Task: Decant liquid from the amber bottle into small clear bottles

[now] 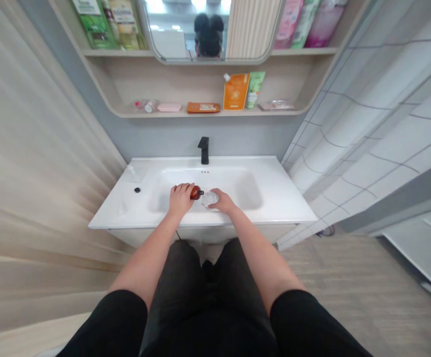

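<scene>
Amber glass bottle (196, 193), contents unclear, lying near level, neck pointing right, closed in left hand (180, 200) grip, beside clear vessel (209, 199) held by right hand (223, 202) over white washbasin (240, 171).

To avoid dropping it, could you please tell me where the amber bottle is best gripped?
Probably grip the amber bottle around its wide body, from above, like the left hand: it lies sideways, its narrow neck toward the clear container.

The amber bottle (196, 193) looks like glossy glass, and the clear vessel (210, 199) beside it is shiny. The basin (266, 199) is smooth, glazed white ceramic; the faucet (203, 150) is matt black metal.
</scene>
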`<control>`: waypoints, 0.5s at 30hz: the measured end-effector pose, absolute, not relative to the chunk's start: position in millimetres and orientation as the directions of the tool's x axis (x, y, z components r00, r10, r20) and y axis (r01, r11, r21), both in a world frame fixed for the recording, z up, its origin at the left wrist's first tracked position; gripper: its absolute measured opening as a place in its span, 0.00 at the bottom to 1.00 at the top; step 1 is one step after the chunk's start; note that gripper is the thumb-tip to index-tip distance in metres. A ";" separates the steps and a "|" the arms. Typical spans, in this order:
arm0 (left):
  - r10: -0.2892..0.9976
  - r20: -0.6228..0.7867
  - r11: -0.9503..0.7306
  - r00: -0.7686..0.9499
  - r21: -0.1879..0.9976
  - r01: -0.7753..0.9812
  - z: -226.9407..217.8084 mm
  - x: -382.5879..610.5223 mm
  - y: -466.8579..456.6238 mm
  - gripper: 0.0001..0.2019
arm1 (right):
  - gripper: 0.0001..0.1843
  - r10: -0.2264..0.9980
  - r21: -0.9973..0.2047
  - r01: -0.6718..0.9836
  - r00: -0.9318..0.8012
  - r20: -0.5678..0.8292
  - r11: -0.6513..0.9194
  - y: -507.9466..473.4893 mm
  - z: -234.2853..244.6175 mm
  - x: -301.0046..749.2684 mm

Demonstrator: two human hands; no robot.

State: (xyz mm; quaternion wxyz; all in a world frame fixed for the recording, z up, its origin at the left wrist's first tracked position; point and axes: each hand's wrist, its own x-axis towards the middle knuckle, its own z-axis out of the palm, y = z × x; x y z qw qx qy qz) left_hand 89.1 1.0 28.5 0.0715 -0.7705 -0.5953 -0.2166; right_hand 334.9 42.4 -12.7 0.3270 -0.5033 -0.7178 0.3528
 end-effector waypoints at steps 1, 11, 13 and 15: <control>0.889 0.417 -0.272 0.186 0.156 0.950 28.0 89.0 1.5 0.29 | 0.40 0.953 -0.845 0.477 -0.280 0.115 0.242 42.7 -12.5 335.4; 0.945 0.327 -0.094 0.005 0.256 0.962 31.3 91.7 0.8 0.33 | 0.39 0.965 -0.937 0.290 -0.227 0.130 0.194 33.7 -3.7 336.5; 0.946 0.324 -0.094 0.005 0.258 0.962 33.2 91.5 -0.2 0.33 | 0.39 0.967 -0.951 0.245 -0.216 0.138 0.191 29.4 2.2 338.5; 0.946 0.324 -0.103 0.014 0.257 0.961 34.2 90.4 -0.3 0.33 | 0.40 0.967 -0.956 0.224 -0.215 0.141 0.189 25.1 9.6 345.9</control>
